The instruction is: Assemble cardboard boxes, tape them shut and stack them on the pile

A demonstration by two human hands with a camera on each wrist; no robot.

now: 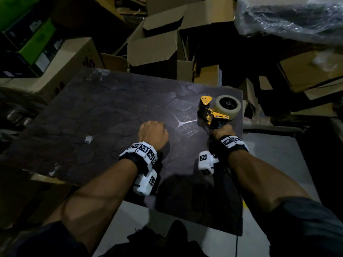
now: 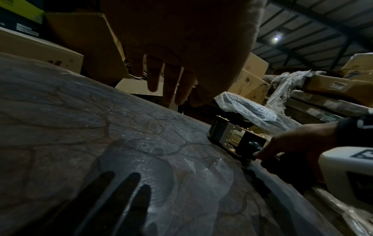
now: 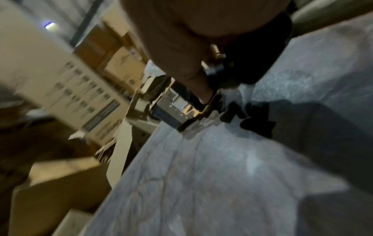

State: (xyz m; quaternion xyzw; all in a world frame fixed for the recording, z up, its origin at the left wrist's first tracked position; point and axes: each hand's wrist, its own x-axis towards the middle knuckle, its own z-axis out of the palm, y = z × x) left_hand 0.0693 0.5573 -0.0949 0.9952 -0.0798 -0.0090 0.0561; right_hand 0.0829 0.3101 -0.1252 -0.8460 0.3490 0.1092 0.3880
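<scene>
A yellow tape dispenser (image 1: 213, 110) with a roll of clear tape (image 1: 228, 105) stands on the dark table (image 1: 92, 117) near its far right corner. My right hand (image 1: 221, 129) grips its black handle from the near side. In the right wrist view, blurred, my fingers (image 3: 193, 76) curl round the dispenser (image 3: 177, 110), whose front touches the tabletop. My left hand (image 1: 153, 131) hovers over the middle of the table, holding nothing. In the left wrist view its fingers (image 2: 169, 86) hang loosely downward above the surface, with the dispenser (image 2: 228, 135) to the right. No box lies on the table.
Open cardboard boxes (image 1: 163, 43) stand just behind the table. A closed carton (image 1: 74, 58) and green boxes (image 1: 37, 39) sit at the left. A plastic-wrapped bundle (image 1: 289, 17) overhangs the far right. Grey floor (image 1: 269, 154) shows at the table's right and near edges.
</scene>
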